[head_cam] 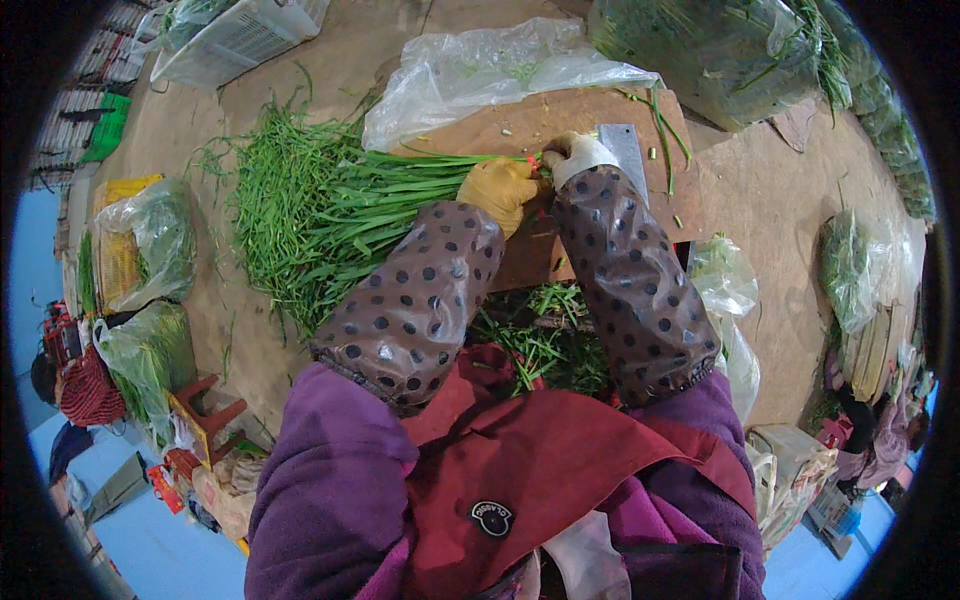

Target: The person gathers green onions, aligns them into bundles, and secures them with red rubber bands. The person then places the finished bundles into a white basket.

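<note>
A bundle of long green leaves, like garlic chives (pixel 442 160), lies across the wooden board (pixel 525 255), its leafy ends to the left. Closed around its stems is my left hand (pixel 499 191), in a yellow glove. A red band (pixel 533 163) shows between my hands. My right hand (pixel 579 155), in a pale glove, has its fingers curled on the stem end just right of that band; the hand partly hides what it grips. Beside it a cleaver's broad metal blade (pixel 624 154) rests on the board, with its handle out of sight.
A big heap of loose chives (pixel 300 202) spreads left of the board. Clear plastic sheeting (pixel 480 75) lies behind it. A large bag of greens (pixel 705 60) stands at the back right, a white crate (pixel 240 45) at the back left. Leaf trimmings (pixel 540 345) lie below the board.
</note>
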{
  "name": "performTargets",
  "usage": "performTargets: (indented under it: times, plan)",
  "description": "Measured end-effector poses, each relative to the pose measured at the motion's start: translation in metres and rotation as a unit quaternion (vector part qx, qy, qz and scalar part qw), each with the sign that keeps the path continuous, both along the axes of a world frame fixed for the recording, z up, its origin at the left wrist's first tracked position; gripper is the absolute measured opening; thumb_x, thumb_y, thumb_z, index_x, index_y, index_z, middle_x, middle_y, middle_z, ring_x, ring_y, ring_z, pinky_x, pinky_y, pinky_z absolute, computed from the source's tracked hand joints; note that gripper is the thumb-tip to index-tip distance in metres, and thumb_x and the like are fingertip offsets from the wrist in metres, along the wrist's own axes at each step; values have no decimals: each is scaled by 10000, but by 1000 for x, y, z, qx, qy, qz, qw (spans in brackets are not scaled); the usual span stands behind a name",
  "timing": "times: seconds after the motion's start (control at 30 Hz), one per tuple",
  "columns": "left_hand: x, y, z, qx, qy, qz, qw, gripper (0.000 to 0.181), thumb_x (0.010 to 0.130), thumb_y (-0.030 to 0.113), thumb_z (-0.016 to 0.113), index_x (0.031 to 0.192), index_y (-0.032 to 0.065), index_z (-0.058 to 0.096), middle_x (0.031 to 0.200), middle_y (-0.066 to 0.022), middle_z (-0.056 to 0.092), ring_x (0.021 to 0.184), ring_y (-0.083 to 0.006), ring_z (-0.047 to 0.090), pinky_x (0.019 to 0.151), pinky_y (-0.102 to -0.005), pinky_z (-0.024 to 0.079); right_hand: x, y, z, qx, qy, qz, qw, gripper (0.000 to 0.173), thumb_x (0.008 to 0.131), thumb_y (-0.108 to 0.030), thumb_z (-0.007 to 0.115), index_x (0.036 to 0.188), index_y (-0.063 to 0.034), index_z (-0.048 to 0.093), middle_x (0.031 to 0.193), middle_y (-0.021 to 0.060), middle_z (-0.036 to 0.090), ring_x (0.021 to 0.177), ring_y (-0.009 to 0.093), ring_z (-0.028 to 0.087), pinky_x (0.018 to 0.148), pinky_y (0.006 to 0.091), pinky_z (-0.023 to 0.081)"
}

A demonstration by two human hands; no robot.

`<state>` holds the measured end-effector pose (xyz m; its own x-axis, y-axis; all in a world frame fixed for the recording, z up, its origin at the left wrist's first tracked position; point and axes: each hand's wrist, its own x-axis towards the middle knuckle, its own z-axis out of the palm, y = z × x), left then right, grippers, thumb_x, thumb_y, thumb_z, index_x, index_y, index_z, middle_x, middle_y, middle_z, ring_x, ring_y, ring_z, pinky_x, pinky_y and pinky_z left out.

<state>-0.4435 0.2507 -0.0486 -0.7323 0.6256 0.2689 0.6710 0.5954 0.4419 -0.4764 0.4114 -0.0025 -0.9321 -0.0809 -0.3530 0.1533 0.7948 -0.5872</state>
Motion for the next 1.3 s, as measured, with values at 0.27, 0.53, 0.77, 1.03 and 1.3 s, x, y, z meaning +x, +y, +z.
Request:
performTargets:
  times: [0.27, 0.53, 0.77, 1.03, 1.3]
  plan:
    - [9, 11, 35, 307, -199, 216, 905, 167, 794, 230, 599, 812, 73, 651, 779, -127, 594, 760, -278, 576, 633, -342, 437, 10, 7, -10, -36, 84, -13, 996, 229, 779, -167, 588, 950, -17, 613, 913, 174, 611, 880, 298, 588, 761, 359, 456]
    - [-21, 8, 27, 118, -258, 240, 928, 213, 768, 239, 627, 872, 58, 668, 808, -100, 658, 740, -192, 613, 687, -308, 458, 67, -2, -9, -88, 96, -9, 991, 231, 768, -115, 560, 977, -22, 594, 979, 210, 545, 924, 360, 540, 814, 407, 437]
    - [-22, 16, 26, 112, -289, 289, 906, 199, 748, 134, 595, 928, 49, 602, 848, -89, 635, 754, -188, 598, 704, -299, 458, 73, -17, -35, -92, 117, 3, 989, 223, 730, -70, 588, 949, -49, 623, 956, 171, 565, 930, 343, 538, 822, 383, 432]
    - [-5, -5, 10, 254, -257, 143, 921, 487, 722, -97, 454, 1184, 56, 432, 1044, -105, 580, 864, -186, 575, 785, -283, 439, 70, -4, -20, -97, 105, 73, 987, 265, 764, -91, 568, 1025, -84, 612, 965, 160, 579, 934, 319, 556, 822, 356, 444]
    - [13, 0, 39, 69, -153, 172, 971, 822, 677, -44, 540, 1390, 194, 208, 1015, -164, 564, 896, -292, 581, 767, -325, 455, 17, 3, 23, -57, 17, 84, 995, 397, 799, -238, 572, 1135, -28, 543, 1022, 161, 609, 920, 269, 597, 778, 327, 466]
